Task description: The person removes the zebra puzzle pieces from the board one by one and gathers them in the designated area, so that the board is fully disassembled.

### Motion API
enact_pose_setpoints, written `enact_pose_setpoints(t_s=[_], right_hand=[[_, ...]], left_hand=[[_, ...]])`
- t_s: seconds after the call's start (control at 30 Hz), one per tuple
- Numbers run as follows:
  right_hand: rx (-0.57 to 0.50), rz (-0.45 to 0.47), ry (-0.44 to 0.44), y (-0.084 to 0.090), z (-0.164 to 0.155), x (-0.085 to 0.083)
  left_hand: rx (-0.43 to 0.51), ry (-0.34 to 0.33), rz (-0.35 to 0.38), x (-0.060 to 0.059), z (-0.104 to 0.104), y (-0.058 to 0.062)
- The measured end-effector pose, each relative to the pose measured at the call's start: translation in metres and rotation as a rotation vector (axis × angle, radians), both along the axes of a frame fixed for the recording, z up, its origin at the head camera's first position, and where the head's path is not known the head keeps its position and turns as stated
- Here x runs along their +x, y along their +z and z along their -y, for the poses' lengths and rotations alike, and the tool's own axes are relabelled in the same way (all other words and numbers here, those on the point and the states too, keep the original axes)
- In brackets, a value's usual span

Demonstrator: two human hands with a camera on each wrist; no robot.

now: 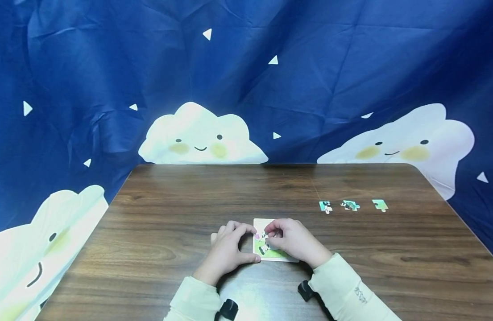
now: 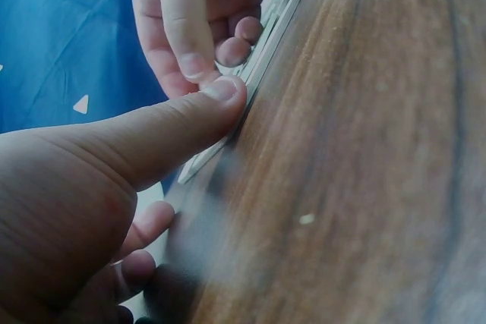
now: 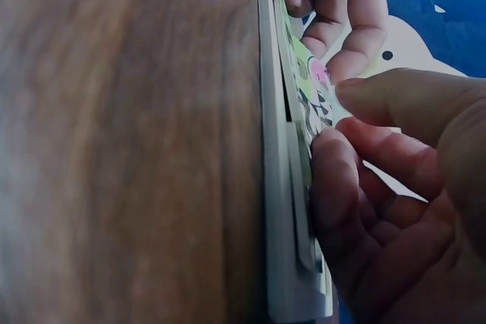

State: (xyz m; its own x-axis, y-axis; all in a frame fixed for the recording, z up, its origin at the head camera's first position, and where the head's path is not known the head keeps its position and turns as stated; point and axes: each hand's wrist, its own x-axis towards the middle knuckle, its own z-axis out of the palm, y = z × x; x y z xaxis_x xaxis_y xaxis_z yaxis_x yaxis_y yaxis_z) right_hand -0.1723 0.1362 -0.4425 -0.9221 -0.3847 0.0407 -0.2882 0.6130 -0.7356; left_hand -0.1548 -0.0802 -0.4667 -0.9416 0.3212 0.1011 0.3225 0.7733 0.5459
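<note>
Only the head view shows three loose puzzle pieces [image 1: 351,205].

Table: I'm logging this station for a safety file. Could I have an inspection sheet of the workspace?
Surface: brown, wood-grained table.
Job's things: puzzle board by the hands; three loose pieces beyond it, to the right.
Clutter: nothing seen.
Hands: left hand touches the board's left edge; right hand is over the board, whether pinching anything unclear.
Cables: nothing seen.
Surroundings: blue backdrop with white clouds.
</note>
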Motion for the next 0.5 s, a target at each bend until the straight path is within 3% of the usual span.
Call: enact_pose_setpoints(t_s=[0.5], right_hand=[[-0.003,0.006,-0.021,-0.0016,0.0034,0.0004]], left_hand=[[0.009,-0.009,0.014,0.0001,0.0001,0.0014]])
